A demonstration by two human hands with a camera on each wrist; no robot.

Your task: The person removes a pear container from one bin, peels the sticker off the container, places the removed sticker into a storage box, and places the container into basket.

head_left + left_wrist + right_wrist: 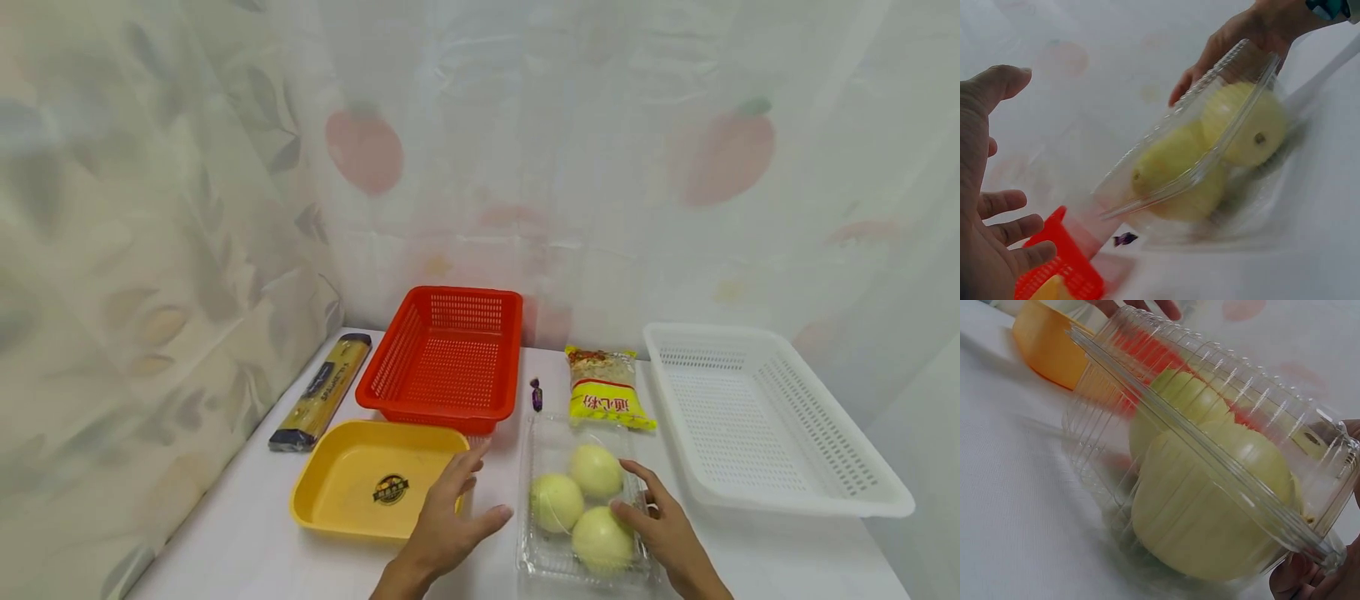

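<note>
A clear plastic clamshell box [551, 567] lies on the white table in front of the person, with three round, pale yellow-green fruits [603, 537] inside, like small melons. Its lid stands over the fruits, and a ribbed seam [1210, 447] runs along the side in the right wrist view. At the box's right edge, the right hand [663, 529] grips with thumb and fingers curled about the rim; part of those fingers is hidden. The left hand [446, 517] hovers left of the box, fingers spread and holding nothing, beside the yellow basin [345, 475].
Behind the yellow basin stands a red perforated basket [450, 358]. A spaghetti pack [326, 392] lies at the left edge. Beyond the box are a purple-wrapped candy [536, 395] and a yellow pasta bag [606, 387]. A white perforated basket [742, 425] sits at the right.
</note>
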